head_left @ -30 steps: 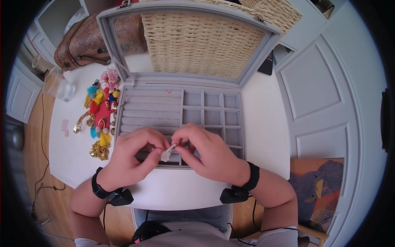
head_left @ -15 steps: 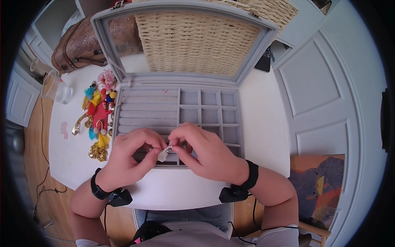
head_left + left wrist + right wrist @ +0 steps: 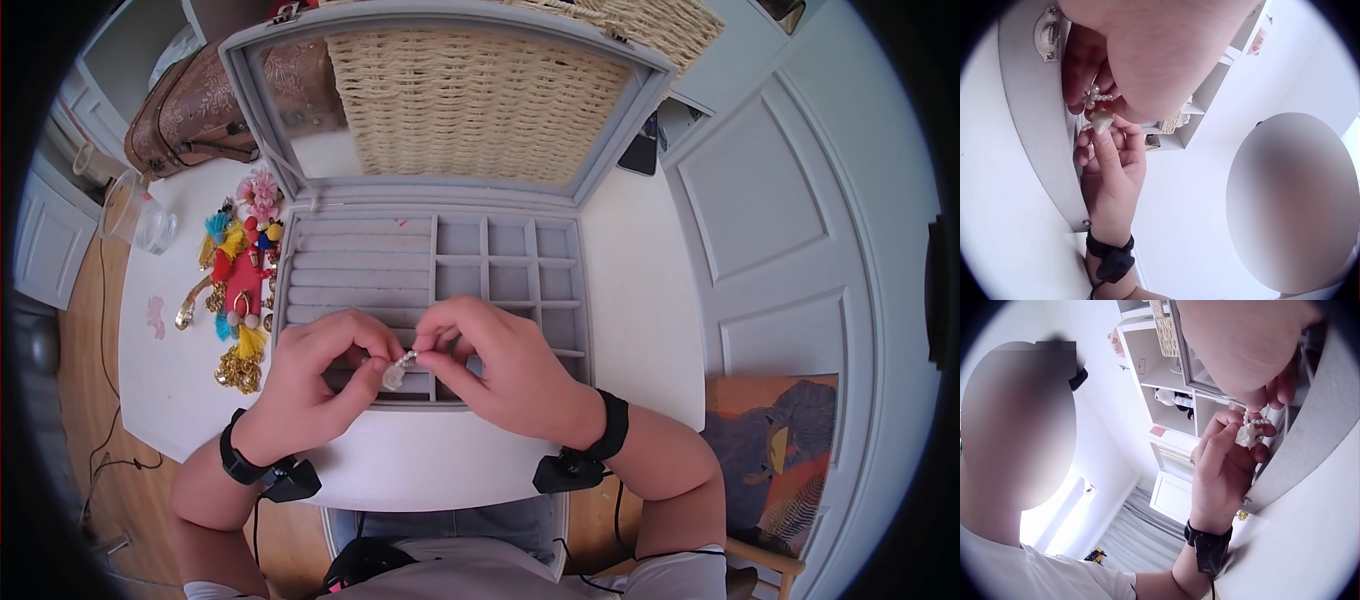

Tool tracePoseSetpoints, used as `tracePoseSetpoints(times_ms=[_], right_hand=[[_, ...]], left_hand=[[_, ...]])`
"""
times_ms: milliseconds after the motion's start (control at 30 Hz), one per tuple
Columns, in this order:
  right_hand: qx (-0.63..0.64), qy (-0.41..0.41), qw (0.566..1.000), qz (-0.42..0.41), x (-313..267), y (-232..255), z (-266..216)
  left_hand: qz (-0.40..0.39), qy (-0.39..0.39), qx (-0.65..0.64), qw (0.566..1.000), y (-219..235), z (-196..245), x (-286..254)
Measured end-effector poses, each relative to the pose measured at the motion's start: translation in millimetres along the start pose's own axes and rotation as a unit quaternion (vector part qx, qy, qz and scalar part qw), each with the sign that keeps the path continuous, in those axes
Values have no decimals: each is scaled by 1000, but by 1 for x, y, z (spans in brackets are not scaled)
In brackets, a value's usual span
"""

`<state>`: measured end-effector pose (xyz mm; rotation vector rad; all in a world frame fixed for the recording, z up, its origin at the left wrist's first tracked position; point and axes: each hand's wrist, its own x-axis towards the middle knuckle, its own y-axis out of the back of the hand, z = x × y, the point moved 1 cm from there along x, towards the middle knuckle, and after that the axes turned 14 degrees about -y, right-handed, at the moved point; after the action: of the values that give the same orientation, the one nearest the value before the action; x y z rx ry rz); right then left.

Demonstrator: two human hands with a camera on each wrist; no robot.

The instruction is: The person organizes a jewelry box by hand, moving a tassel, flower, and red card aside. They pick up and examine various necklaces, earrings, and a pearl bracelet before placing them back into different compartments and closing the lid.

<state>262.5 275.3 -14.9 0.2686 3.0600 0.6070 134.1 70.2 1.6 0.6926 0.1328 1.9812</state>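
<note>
Both hands pinch a string of small white pearl beads (image 3: 1260, 422) with a cream, flower-like charm (image 3: 1247, 435) on it. My left hand (image 3: 325, 375) holds it from the left, the charm hanging just beside its thumb. From the other side, my right hand (image 3: 510, 375) grips the beads between thumb and index finger. Both fingertips nearly meet over the front part of a grey velvet jewellery box (image 3: 360, 242), whose glass lid (image 3: 455, 110) stands raised. The hands partly hide the string.
Left of the box lies a pile of colourful jewellery: yellow tassels (image 3: 250, 342), a pink flower piece (image 3: 260, 192) and gold chains (image 3: 238, 370). A clear plastic cup (image 3: 155, 230) and a brown patterned case (image 3: 235, 105) stand behind. A phone (image 3: 640, 150) lies at the back right.
The charm has shifted slightly left, closer to the left thumb, as the fingers work at the beads. The head view has tilted a little. Both hands stay over the box front.
</note>
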Motion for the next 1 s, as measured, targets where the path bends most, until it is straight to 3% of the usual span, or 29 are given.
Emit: tracePoseSetpoints(times_ms=[1000], right_hand=[[-24,-13,1000,-15,-2,5,-14]], left_hand=[[-9,-2,38,999,-3,0,1]])
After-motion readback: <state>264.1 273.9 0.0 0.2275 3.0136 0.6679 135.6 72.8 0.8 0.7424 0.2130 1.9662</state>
